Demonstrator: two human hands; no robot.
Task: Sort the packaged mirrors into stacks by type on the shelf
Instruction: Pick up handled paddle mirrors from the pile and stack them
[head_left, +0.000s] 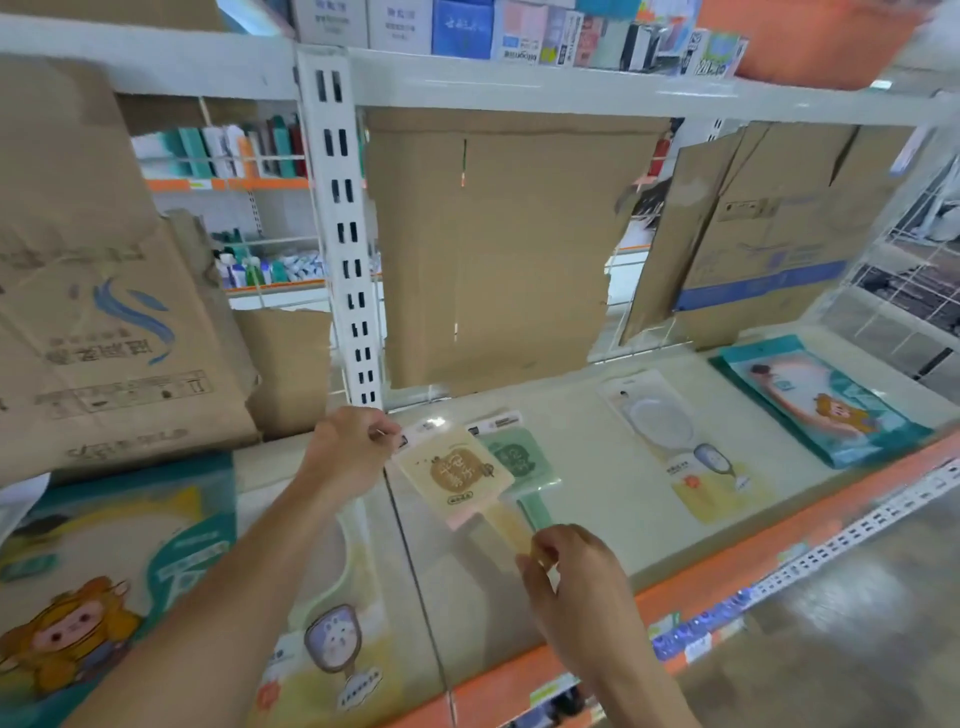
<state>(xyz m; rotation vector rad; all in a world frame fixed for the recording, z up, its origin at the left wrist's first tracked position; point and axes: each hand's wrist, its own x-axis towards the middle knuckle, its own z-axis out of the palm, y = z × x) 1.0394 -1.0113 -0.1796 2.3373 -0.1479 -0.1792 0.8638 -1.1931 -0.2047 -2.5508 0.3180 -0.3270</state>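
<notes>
A cream packaged hand mirror (456, 475) with a brown print is held over the shelf (587, 467). My left hand (349, 449) pinches its top header card and my right hand (563, 564) pinches its handle end. Under it lies a green packaged mirror (524, 460). To the right a round mirror in a clear-and-yellow pack (685, 447) lies flat. A teal pack with a bear print (826, 400) rests at the far right. At the lower left sit another teal bear pack (93, 587) and a yellow round-mirror pack (337, 639), partly hidden by my left arm.
Flattened cardboard sheets (498, 249) line the back of the shelf, and a torn cardboard box (104, 312) stands at the left. A white slotted upright (348, 234) divides the bays. The orange shelf edge (727, 571) runs along the front. Boxed goods fill the shelf above (467, 26).
</notes>
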